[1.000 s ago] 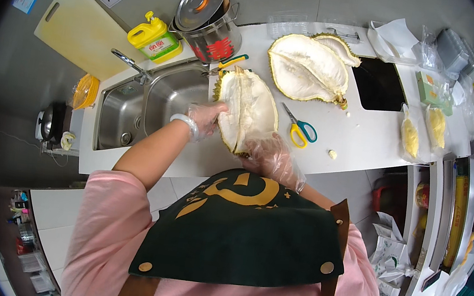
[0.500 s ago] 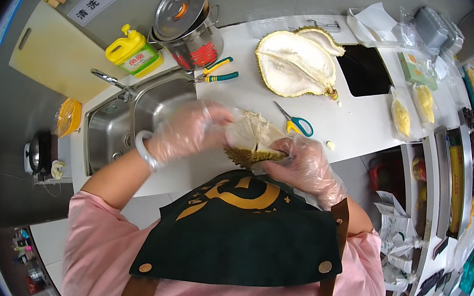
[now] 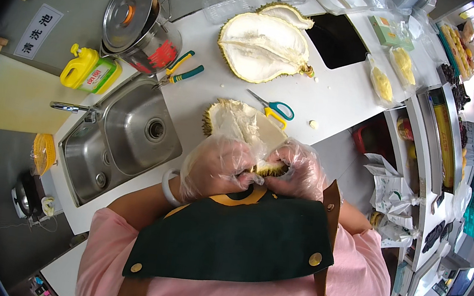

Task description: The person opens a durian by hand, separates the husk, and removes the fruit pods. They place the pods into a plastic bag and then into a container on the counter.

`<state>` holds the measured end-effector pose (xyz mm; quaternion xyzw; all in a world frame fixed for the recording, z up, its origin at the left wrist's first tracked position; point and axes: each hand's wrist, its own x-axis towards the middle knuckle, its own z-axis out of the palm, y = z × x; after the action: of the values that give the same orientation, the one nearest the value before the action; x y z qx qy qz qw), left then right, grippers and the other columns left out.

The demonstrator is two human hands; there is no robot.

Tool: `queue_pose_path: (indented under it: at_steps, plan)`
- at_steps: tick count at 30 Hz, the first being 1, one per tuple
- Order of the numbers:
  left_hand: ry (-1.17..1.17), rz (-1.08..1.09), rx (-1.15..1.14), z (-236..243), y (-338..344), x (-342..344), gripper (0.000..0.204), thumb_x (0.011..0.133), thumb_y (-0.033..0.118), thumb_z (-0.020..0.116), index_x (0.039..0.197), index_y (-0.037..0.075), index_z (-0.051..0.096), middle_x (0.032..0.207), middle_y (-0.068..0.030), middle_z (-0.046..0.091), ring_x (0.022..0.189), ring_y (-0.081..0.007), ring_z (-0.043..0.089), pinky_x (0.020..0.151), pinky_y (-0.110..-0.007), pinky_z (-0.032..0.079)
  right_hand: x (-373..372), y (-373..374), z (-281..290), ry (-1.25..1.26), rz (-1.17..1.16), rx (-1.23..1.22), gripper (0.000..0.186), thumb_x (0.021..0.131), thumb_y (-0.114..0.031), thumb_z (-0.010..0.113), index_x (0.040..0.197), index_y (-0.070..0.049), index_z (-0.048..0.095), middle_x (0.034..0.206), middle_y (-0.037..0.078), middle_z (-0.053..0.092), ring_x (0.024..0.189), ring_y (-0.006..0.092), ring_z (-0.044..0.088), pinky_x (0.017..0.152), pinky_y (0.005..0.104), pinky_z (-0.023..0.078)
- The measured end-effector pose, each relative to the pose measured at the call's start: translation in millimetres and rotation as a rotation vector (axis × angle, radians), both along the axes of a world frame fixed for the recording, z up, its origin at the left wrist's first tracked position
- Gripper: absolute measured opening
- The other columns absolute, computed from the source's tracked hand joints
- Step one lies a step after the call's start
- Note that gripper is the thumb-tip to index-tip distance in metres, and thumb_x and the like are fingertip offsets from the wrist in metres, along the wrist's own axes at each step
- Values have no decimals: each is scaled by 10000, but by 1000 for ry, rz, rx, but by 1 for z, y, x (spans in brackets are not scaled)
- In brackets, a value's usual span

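Note:
Close to my apron, a piece of durian [image 3: 240, 119] with spiky green-brown husk and pale inner flesh rests at the counter's near side. My left hand [image 3: 220, 166], in a clear plastic glove, grips its near left edge with bent fingers. At its near right edge my right hand [image 3: 295, 170], gloved the same way, is closed on the husk. Both thumbs meet close together over the rim; the fingertips are partly hidden. Just beyond lie scissors [image 3: 276, 110] with teal and yellow handles. Farther back sits an opened durian husk [image 3: 264, 48], its white hollow facing up.
A steel double sink [image 3: 140, 118] is at left, with a yellow jug [image 3: 88, 70] and a lidded steel pot [image 3: 140, 23] behind it. Pliers [image 3: 182, 71] lie beside the pot. Bagged durian flesh [image 3: 382, 83] and a dark rectangular opening [image 3: 339, 39] are at right.
My left hand has come from over the sink to the durian piece and closed on its edge beside my right hand. The whole view has shifted, with the counter things now farther left.

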<state>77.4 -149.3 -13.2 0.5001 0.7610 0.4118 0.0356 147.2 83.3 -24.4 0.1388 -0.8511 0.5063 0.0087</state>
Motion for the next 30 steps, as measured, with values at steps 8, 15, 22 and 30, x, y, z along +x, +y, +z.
queue_pose_path:
  at_steps: [8, 15, 22, 30]
  plan:
    - [-5, -137, -8, 7, 2, -6, 197, 758, 203, 720, 925, 104, 685, 912, -77, 593, 826, -293, 591, 733, -407, 473, 9, -7, -4, 25, -15, -10, 517, 618, -299, 910, 976, -110, 589, 876, 116, 620, 820, 339, 626, 706, 400, 503]
    - [71, -212, 7, 0, -3, -10, 178, 783, 266, 692, 881, 118, 680, 950, -70, 597, 909, -272, 565, 785, -413, 461, 16, -27, -11, 177, -99, 66, 575, 609, -430, 899, 966, -108, 584, 864, 130, 592, 770, 356, 581, 686, 446, 464]
    - [42, -238, -1, -10, -8, -5, 196, 729, 236, 698, 863, 101, 654, 949, -84, 620, 908, -301, 582, 814, -433, 461, 14, -38, 2, 29, -162, -36, 497, 620, -446, 900, 824, -104, 603, 827, 121, 598, 778, 341, 583, 661, 414, 454]
    - [52, -271, -23, -14, -4, -6, 211, 719, 207, 710, 873, 78, 644, 909, -110, 620, 864, -329, 584, 782, -434, 464, 23, -34, -17, 42, -198, 63, 462, 587, -342, 937, 819, -76, 638, 813, 119, 608, 710, 341, 588, 624, 404, 456]
